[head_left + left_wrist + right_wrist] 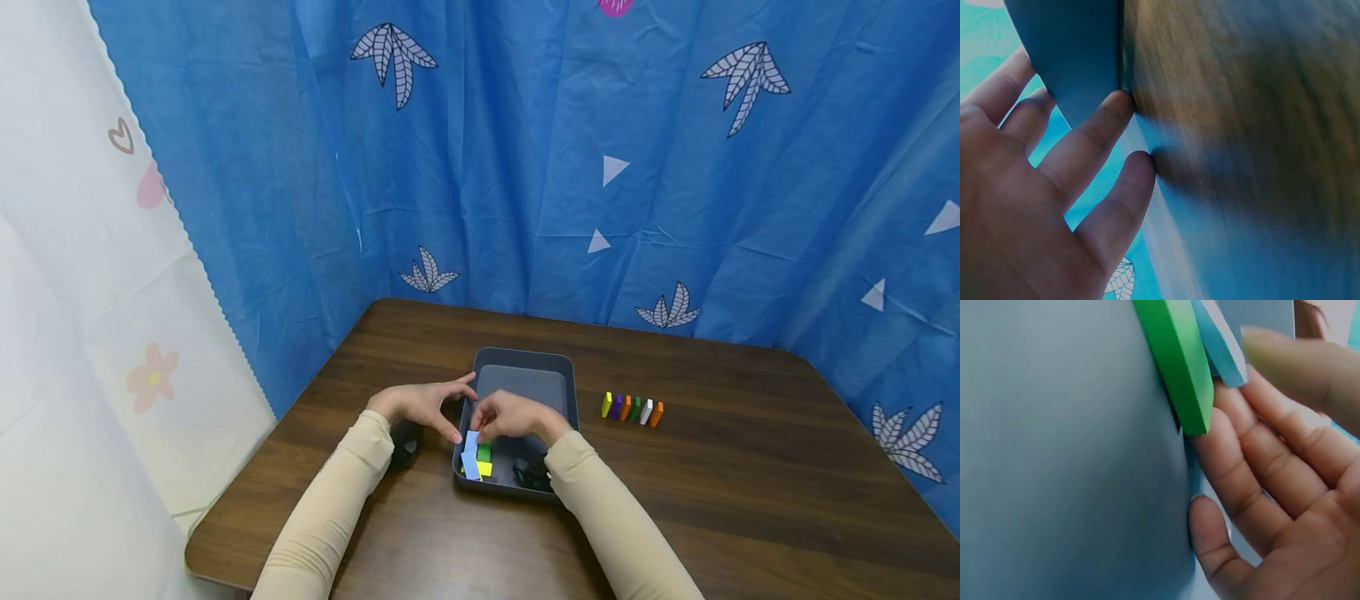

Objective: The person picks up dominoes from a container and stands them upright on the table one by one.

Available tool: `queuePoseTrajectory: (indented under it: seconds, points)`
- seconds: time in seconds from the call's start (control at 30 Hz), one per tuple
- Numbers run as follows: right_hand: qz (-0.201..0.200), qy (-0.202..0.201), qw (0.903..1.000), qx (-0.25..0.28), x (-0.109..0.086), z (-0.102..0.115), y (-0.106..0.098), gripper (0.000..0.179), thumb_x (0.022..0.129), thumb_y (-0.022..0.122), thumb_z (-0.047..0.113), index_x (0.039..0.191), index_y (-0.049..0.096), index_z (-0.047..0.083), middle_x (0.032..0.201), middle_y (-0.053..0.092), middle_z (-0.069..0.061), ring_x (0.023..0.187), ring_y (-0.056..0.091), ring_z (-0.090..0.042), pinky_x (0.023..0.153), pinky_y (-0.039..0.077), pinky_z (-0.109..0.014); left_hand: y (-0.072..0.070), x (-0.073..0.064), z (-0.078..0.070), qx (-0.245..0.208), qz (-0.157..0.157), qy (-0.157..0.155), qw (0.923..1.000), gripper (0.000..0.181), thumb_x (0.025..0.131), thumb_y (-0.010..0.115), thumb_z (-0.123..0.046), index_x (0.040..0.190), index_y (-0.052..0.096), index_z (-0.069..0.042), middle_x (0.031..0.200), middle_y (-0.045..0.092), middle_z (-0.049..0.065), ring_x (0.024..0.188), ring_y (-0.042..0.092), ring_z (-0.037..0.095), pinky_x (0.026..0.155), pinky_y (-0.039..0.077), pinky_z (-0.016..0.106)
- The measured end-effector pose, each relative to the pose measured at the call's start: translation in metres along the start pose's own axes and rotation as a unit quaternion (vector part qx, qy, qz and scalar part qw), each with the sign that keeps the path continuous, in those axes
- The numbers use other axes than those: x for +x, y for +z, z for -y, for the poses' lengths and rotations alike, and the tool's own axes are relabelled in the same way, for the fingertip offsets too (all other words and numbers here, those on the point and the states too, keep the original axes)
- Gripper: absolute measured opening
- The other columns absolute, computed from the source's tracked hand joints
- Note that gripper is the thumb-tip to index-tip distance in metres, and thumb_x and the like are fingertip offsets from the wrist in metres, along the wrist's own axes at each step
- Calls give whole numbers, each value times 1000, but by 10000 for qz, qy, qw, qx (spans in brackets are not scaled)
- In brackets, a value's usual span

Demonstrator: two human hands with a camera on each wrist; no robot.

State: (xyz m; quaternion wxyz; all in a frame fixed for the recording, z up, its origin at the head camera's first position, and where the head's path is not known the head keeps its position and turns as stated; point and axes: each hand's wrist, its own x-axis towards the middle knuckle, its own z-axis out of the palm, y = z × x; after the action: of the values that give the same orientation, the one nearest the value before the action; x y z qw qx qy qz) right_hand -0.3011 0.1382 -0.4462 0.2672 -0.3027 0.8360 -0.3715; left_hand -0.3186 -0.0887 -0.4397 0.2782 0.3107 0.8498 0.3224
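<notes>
1. Beside the left hand, its fingers spread apart, runs the wall of a grey tray.
2. At the fingertips of the right hand, inside the tray, is a light-blue block; I cannot tell whether they pinch it.
3. Near them lies a green block.
4. Right of both hands stands a row of coloured blocks.
</notes>
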Motion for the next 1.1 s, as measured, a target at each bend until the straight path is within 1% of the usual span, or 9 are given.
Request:
queuePoseTrajectory:
  seconds: [0.1,0.2,0.3,0.4,0.53,0.7,0.93,1.0,1.1]
  points:
    - [-175,-235,9996,-7,-1,1,0,6,91,71,1,96,73,4,87,70,-1,76,60,-10,75,55,-25,-1,0,0,12,7,-26,10000,78,79,85,-39,145,46,-27,171,0,-2,152,26,35,117,30,61]
    - [-201,-447,9988,39,-2,4,-1,7,91,70,0,97,72,3,85,70,-3,75,60,-10,76,55,-24,-1,0,-1,12,-10,-70,10000,78,78,85,-41,144,46,-27,171,1,-5,152,26,33,118,29,61]
    - [-16,-560,9983,131,-3,7,-1,12,92,67,-1,103,72,1,86,70,-5,75,59,-9,76,55,-24,-1,1,-1,32,-35,-64,10000,78,78,85,-41,144,46,-27,171,0,-5,152,25,33,118,30,61]
    - [215,-589,9979,133,-5,10,-2,16,93,65,-1,108,71,0,87,69,-5,76,58,-9,76,54,-23,-1,1,-1,59,-44,-39,10000,77,78,85,-41,143,47,-27,171,0,-4,152,26,34,116,32,61]
    - [383,-615,9973,86,-6,13,-2,16,94,64,-1,108,71,0,86,67,-4,75,57,-8,75,53,-23,0,1,0,51,-31,-34,10000,77,77,85,-42,142,47,-27,171,0,-4,152,25,34,116,32,60]
    - [457,-653,9968,76,-8,14,-3,14,93,65,-2,106,70,0,86,66,-2,76,58,-10,74,54,-23,0,1,0,28,-48,12,10000,77,78,86,-40,143,47,-26,171,0,-1,152,25,35,116,32,61]
    - [365,-600,9975,-114,-11,17,-3,11,91,70,1,101,69,4,87,68,-1,78,61,-10,76,55,-23,1,1,0,3,-36,-68,10000,78,78,85,-40,144,46,-26,171,0,-3,152,25,34,117,29,62]
    - [265,-610,9976,-196,-13,20,-4,10,91,71,2,100,69,5,89,68,-1,80,62,-10,77,56,-24,1,1,0,-13,-45,-85,10000,77,78,85,-41,144,47,-26,171,0,-3,152,25,35,117,28,63]
    - [4,-669,9974,-272,-19,24,-7,10,90,72,4,100,69,7,91,69,0,83,64,-12,80,57,-27,1,1,0,-76,-51,-103,9999,77,77,86,-41,143,48,-27,171,1,-4,152,24,34,118,27,64]
